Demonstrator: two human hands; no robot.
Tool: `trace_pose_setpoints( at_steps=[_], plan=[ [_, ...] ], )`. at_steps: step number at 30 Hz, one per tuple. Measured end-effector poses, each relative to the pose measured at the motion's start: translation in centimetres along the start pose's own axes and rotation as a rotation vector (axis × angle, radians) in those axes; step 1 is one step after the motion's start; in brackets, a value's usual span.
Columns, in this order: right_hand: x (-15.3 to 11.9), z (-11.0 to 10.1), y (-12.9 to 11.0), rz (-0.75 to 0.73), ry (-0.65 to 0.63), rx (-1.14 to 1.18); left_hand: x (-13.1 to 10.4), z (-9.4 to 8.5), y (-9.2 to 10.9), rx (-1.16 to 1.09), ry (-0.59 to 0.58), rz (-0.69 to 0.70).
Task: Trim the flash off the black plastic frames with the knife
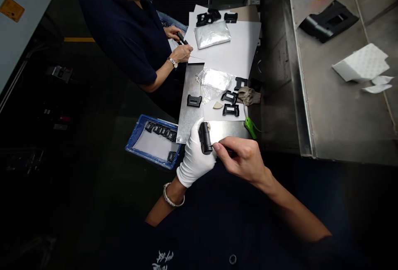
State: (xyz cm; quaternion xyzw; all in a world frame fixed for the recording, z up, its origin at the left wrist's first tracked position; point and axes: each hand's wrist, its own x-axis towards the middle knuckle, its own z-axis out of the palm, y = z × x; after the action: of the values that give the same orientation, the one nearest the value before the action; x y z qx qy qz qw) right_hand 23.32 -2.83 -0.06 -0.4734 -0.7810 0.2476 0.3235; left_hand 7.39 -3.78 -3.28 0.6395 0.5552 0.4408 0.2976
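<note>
My left hand (195,154), in a white glove, grips a black plastic part (205,138) and holds it up at the near end of the table. My bare right hand (244,156) is closed in a pinch at the lower end of that part. A thin tip shows between its fingers and the part, and something dark lies under the palm; what it is I cannot make out. Beyond my hands lie several similar black frames (231,110), one of them a lone black frame (194,100) on bare metal. A small beige wedge (217,105) is near them.
Across the table a co-worker (124,33) holds a black part (182,37). Plastic-wrapped packs (213,35), a grey glove (248,96) and a green-handled tool (251,127) lie on the table. A blue-lined bin (133,143) holds black parts. A metal bench (329,116) stands at right.
</note>
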Motion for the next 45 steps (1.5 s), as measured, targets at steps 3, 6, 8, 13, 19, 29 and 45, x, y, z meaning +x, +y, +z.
trace_pose_setpoints(
  at_steps=[3,6,8,13,19,29,45],
  plan=[
    [0.1,0.1,0.3,-0.006,0.006,-0.04,0.0,0.1,0.1,0.021,0.006,0.003],
    [0.3,0.3,0.7,-0.01,0.02,-0.05,-0.1,0.3,0.3,0.027,0.005,-0.008],
    [0.5,0.3,0.8,-0.015,0.035,-0.059,-0.2,0.4,0.3,0.031,0.002,-0.01],
    [1.1,0.0,1.3,-0.016,0.065,-0.077,-0.6,0.7,0.7,0.025,0.019,0.03],
    [1.7,0.0,2.0,-0.015,0.102,-0.107,-0.9,1.0,1.3,-0.047,-0.023,0.019],
    [1.9,-0.7,2.3,-0.026,0.179,-0.157,-0.8,0.8,0.9,0.033,-0.009,0.118],
    [2.1,1.0,8.9,0.273,0.191,-0.066,0.8,-1.1,-1.1,0.003,0.052,0.286]
  ],
)
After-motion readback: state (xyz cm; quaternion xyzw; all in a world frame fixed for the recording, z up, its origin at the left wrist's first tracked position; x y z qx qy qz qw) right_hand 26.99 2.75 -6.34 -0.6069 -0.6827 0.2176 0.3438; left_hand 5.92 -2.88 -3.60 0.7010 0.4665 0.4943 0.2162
